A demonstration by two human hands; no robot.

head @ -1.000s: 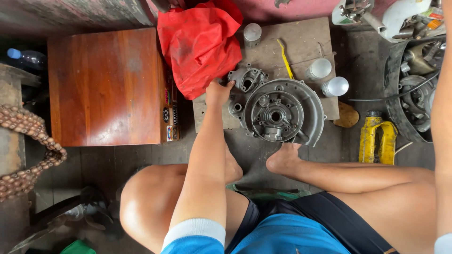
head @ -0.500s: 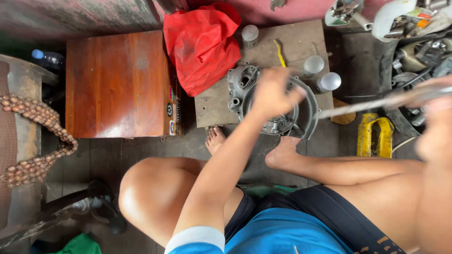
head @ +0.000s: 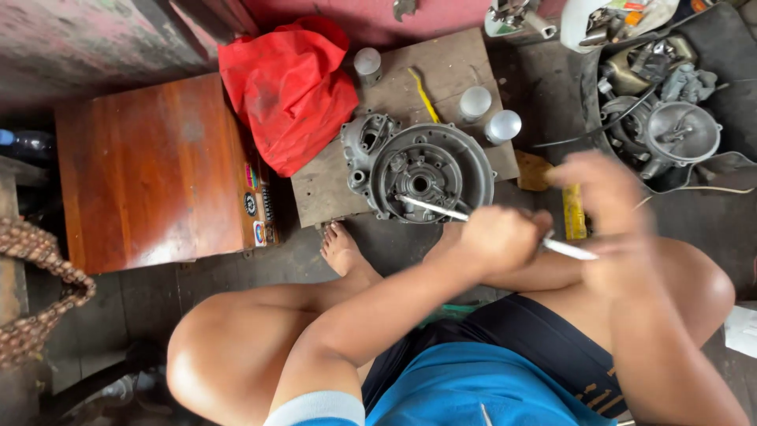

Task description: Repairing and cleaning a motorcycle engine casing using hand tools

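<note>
Head view: a seated person's left hand (head: 501, 237) is closed in a fist around a thin metal rod (head: 473, 217), whose far tip reaches the centre of a grey engine crankcase cover (head: 422, 170). The right hand (head: 611, 213), blurred, sits at the rod's near end by the right knee; whether its fingers close on the rod cannot be told. The 2 hands are near each other, with a short stretch of rod showing between them.

The crankcase cover lies on a worn wooden board (head: 331, 185) on the floor, just beyond the person's bare foot (head: 343, 248). On the same board stand 3 small capped containers (head: 475, 102) and a yellow-handled tool (head: 424, 95). A red plastic bag (head: 288, 91) overlaps the board's left edge and touches a low reddish wooden desk (head: 150, 170) with stickers on its side. A yellow tool (head: 573, 211) lies on the floor right of the board. Farther right, a dark tray (head: 729, 87) holds assorted engine parts. A string of brown beads (head: 39, 268) hangs at the left edge.
</note>
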